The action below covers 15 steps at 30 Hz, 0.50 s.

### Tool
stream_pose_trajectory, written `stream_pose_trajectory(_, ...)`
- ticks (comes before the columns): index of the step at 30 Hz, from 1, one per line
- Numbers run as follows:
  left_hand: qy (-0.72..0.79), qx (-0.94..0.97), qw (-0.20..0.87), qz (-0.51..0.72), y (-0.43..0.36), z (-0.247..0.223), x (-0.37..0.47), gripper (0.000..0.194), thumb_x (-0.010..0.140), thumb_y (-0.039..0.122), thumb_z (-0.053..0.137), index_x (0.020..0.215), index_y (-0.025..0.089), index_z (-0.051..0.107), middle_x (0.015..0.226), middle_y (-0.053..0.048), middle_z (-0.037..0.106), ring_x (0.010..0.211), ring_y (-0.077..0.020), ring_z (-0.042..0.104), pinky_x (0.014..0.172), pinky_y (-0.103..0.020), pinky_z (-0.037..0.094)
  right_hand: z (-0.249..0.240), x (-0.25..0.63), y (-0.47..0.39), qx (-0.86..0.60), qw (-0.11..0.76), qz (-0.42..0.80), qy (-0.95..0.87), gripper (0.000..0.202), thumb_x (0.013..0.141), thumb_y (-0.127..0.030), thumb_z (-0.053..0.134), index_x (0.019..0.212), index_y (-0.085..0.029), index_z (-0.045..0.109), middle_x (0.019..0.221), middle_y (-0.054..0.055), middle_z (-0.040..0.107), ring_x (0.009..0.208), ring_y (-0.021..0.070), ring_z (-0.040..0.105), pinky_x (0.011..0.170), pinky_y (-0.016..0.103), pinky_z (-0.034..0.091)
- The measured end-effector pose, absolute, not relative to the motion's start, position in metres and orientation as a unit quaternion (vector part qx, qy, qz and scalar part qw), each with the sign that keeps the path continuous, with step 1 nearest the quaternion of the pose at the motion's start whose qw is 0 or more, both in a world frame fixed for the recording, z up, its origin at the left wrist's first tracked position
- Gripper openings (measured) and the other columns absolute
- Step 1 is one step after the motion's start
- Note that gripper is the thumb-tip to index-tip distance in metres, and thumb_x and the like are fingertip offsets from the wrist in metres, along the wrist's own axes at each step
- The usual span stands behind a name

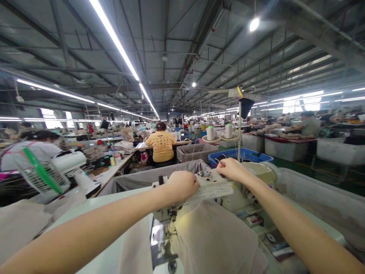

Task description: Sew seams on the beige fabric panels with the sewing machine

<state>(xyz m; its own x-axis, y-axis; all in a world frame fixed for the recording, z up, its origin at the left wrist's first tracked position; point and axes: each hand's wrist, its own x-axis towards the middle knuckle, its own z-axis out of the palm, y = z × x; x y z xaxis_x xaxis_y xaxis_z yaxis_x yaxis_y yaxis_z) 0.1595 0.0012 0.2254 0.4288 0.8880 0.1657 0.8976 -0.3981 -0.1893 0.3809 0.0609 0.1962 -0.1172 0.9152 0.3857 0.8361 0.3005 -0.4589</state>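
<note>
Both my arms reach forward over a sewing machine [219, 188]. My left hand [184, 185] is closed at the left part of the machine's top; what its fingers hold, if anything, is hidden. On the right, my right hand [230, 168] pinches a small dark tool [220, 163] above the machine's top, near the blue basket. Beige fabric [216, 236] lies under the machine arm, lit by a yellowish lamp near the needle. Two white thread cones [210, 133] with green tips stand on round holders behind the machine.
A blue basket [256, 155] and a grey cloth-lined bin [128, 180] stand behind the machine. To the left are a fan [42, 171] and more beige fabric [19, 220]. A person in a yellow shirt [161, 146] sits ahead. Thread stand pole [239, 133] rises at the right.
</note>
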Motion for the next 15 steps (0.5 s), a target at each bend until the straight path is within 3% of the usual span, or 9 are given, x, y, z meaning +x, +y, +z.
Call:
stream_pose_trajectory(4,-0.529,-0.838,0.133,-0.008,0.0,0.218,0.165,0.039,0.092,0.033,0.043,0.087,0.017,0.078,0.091,-0.017,0.077,0.089,-0.0305,0.073,0.078,-0.038,0.056,0.202,0.357,0.064,-0.614,0.287,-0.002,-0.735,0.019,0.083,-0.016,0.056,0.07,-0.017,0.071,0.077,0.01,0.075,0.072,0.02,0.064,0.061,0.027,0.036)
stream_pose_trajectory(9,-0.544,-0.824,0.159,-0.026,0.006,0.222,0.152,0.041,0.092,0.032,0.041,0.087,0.017,0.078,0.093,-0.017,0.077,0.091,-0.0321,0.074,0.08,-0.041,0.057,0.214,0.33,0.046,-0.587,0.232,-0.041,-0.775,0.021,0.087,-0.025,0.056,0.083,-0.021,0.076,0.087,0.008,0.078,0.085,0.0208,0.07,0.068,0.026,0.04)
stream_pose_trajectory(12,-0.543,-0.824,0.158,-0.038,0.011,0.222,0.148,0.044,0.095,0.033,0.037,0.088,0.018,0.078,0.094,-0.016,0.077,0.091,-0.032,0.074,0.08,-0.041,0.057,0.218,0.336,0.039,-0.605,0.189,-0.063,-0.771,0.021,0.085,-0.025,0.059,0.08,-0.019,0.078,0.09,0.013,0.078,0.089,0.0258,0.072,0.071,0.028,0.043)
stream_pose_trajectory(15,-0.541,-0.827,0.147,-0.035,0.015,0.221,0.152,0.045,0.096,0.032,0.036,0.09,0.017,0.078,0.098,-0.018,0.077,0.095,-0.0339,0.074,0.083,-0.043,0.057,0.221,0.341,0.04,-0.634,0.171,-0.082,-0.749,0.028,0.089,-0.021,0.052,0.091,-0.014,0.079,0.1,0.02,0.077,0.096,0.0293,0.071,0.075,0.031,0.046)
